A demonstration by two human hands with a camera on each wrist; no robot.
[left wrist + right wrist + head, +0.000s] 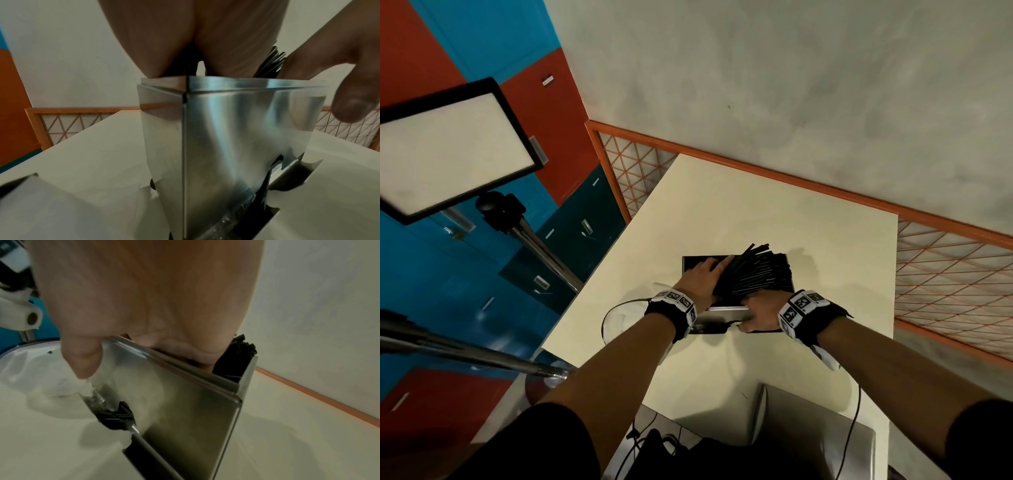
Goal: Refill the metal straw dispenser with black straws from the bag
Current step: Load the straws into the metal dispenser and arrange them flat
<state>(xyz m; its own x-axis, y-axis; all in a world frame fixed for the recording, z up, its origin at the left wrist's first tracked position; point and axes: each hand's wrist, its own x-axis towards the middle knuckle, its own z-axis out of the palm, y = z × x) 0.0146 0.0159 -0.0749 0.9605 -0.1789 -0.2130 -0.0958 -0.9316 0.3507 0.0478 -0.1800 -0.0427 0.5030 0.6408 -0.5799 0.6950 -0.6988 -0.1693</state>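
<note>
The metal straw dispenser [736, 287] stands on the cream table [774, 219], near its middle, with its top open. A fanned bundle of black straws [756, 274] lies across that opening, the far ends sticking out past the rim.

Our left hand [703, 277] rests flat on the left part of the opening, fingers [717, 265] stretched out and close together against the straws. Our right hand [762, 310] sits at the near right corner; from the wrist view its thumb [82, 356] hangs down the steel front wall while the palm presses over the rim. We cannot tell how its other fingers lie, as they are hidden behind the hand.

A clear plastic bag [37, 376] lies crumpled on the table just beside the dispenser's left side. 2 wrist bands carry black and white markers.
</note>
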